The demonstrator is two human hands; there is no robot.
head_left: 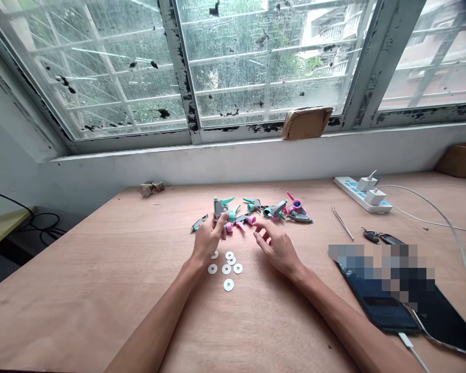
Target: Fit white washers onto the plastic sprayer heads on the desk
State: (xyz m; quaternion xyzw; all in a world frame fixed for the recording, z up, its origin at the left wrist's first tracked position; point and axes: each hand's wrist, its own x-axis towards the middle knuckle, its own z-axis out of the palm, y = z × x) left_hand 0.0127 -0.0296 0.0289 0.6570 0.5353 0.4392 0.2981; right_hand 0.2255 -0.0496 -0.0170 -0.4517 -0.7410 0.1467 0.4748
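Observation:
In my left hand [208, 238] is a grey trigger spray head [219, 206], held upright between thumb and fingers. My right hand [274, 243] rests over the table with its fingers apart and slightly curled, nothing visible in them. Just beyond its fingertips lies a spray head with a pink collar [251, 220]. More grey spray heads with teal or pink parts form a loose pile, among them a teal-collared one [275, 210] and a pink-ringed one [297, 204]. Several flat white ring washers [228, 285] lie between my forearms, some partly overlapping.
To the right are metal tweezers [342, 223], keys [370, 235], a phone [376, 295] on a charging cable, and a white power strip [363, 196] with plugs. A small block-like object [152, 188] stands at the back left. Cardboard [307, 123] leans on the windowsill.

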